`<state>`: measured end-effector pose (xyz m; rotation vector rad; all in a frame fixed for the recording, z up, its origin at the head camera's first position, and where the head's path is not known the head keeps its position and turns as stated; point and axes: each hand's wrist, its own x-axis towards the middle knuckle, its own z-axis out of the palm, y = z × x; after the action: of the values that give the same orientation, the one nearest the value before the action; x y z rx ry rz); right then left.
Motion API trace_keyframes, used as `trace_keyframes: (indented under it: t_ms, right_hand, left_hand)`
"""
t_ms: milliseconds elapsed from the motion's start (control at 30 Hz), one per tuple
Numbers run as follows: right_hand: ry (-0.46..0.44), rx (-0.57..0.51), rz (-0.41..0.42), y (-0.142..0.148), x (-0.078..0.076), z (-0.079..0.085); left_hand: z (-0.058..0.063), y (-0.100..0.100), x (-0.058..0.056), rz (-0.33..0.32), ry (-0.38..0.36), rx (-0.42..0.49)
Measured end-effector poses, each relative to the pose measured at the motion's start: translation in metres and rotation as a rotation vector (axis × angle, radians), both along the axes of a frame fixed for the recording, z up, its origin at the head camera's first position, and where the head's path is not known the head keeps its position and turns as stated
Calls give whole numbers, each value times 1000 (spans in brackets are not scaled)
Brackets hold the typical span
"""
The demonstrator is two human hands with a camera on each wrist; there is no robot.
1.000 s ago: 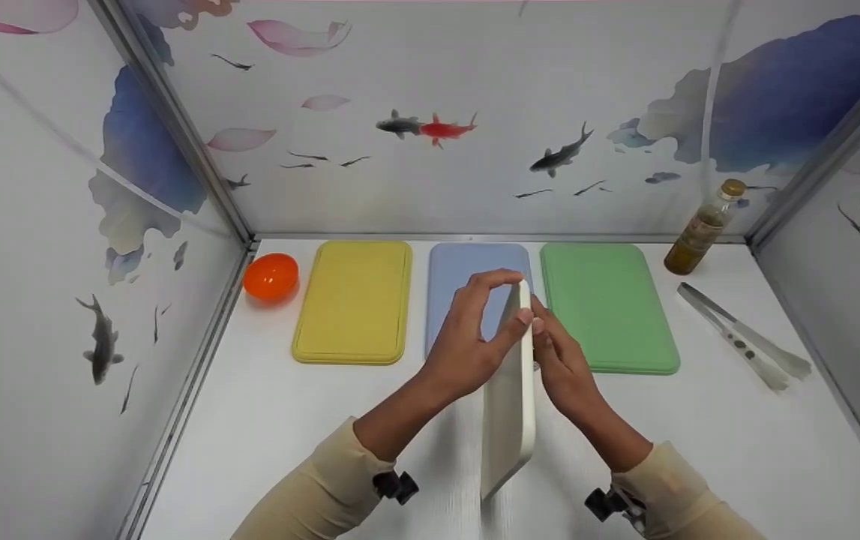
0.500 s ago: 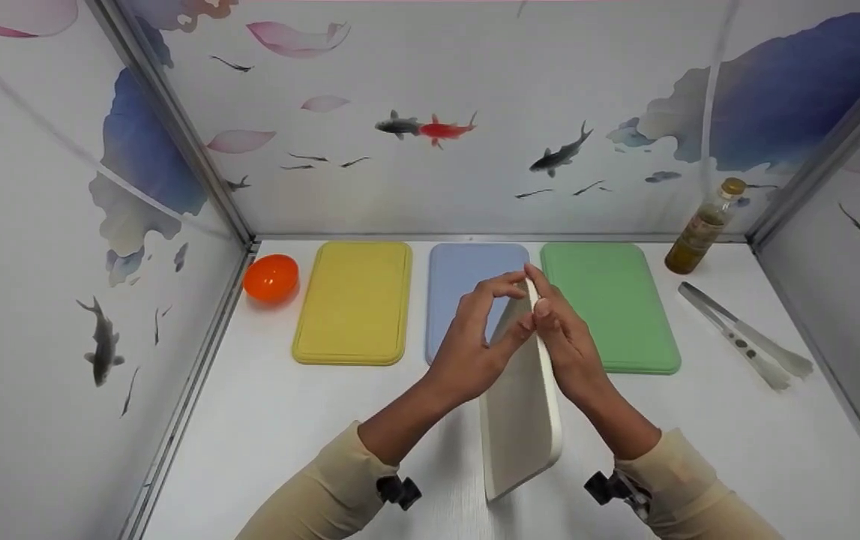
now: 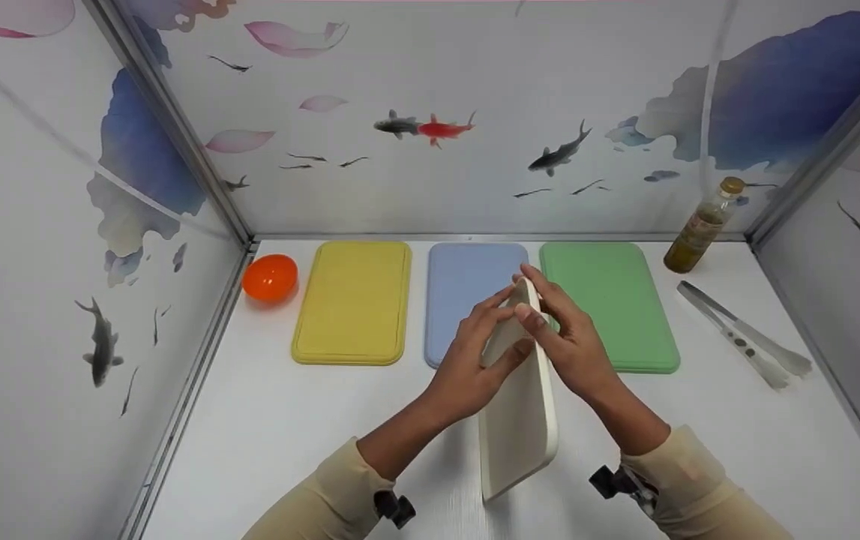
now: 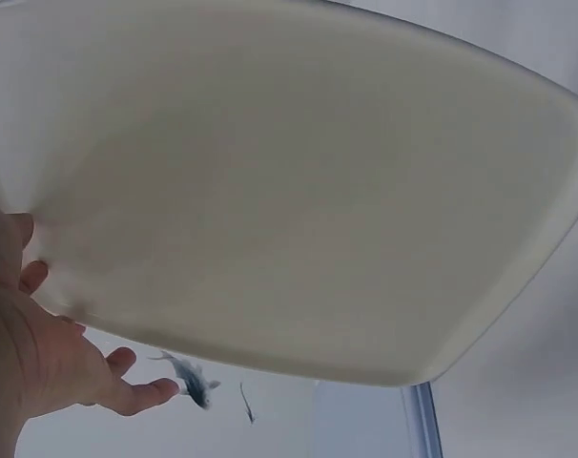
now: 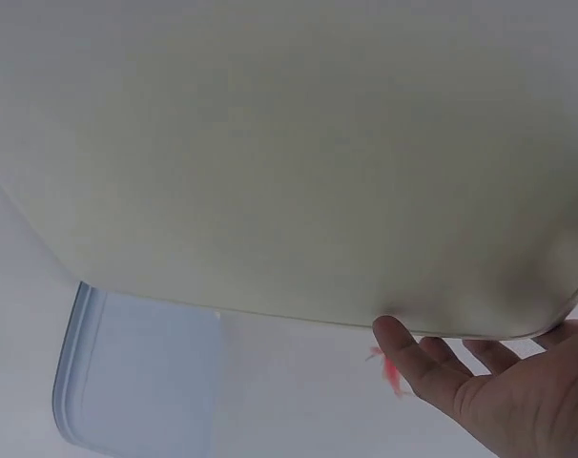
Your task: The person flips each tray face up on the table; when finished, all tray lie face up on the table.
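A white cutting board (image 3: 517,420) stands on edge above the tabletop, slightly tilted. My right hand (image 3: 576,349) pinches its upper edge, the thumb on the left face and the other fingers on the right side. With thumb and fingertips my left hand (image 3: 467,367) touches the left face near the top; in the left wrist view, other fingers of this left hand (image 4: 60,358) reach past the board's edge. The board's broad face (image 5: 241,191) fills most of the right wrist view. Behind the hands lies a blue cutting board (image 3: 467,277), partly covered by them.
A yellow cutting board (image 3: 353,304) and a green cutting board (image 3: 613,300) lie flat along the back. An orange bowl (image 3: 271,277) sits at the far left. On the right are an oil bottle (image 3: 693,236) and metal tongs (image 3: 744,337). Printed walls enclose the table.
The white board has turned so its left face shows more. My right hand has shifted up and over its edge, its thumb now on the left face. My left hand has moved slightly down.
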<state>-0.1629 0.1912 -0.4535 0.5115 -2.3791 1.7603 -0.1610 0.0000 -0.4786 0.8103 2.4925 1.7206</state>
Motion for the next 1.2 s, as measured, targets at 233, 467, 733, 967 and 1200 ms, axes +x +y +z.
trace_keyframes:
  t_ms: [233,467,733,967,1200]
  right_hand:
    - [-46,50,-28,4,0,3]
    - [-115,58,-55,7,3,9]
    - [-187,-31,-68,10,2,13]
    - [-264,-116,-121,14,1,13]
    - [-251,-188,-162,22,0,11]
  left_hand:
    - [-32,-6,5,-2,-165,-9]
    - [-68,-14,2,-25,-277,-27]
    - [-96,-21,2,-26,-355,-87]
    - [-103,-24,3,-21,-356,-96]
    - [-100,-27,1,49,-357,-117]
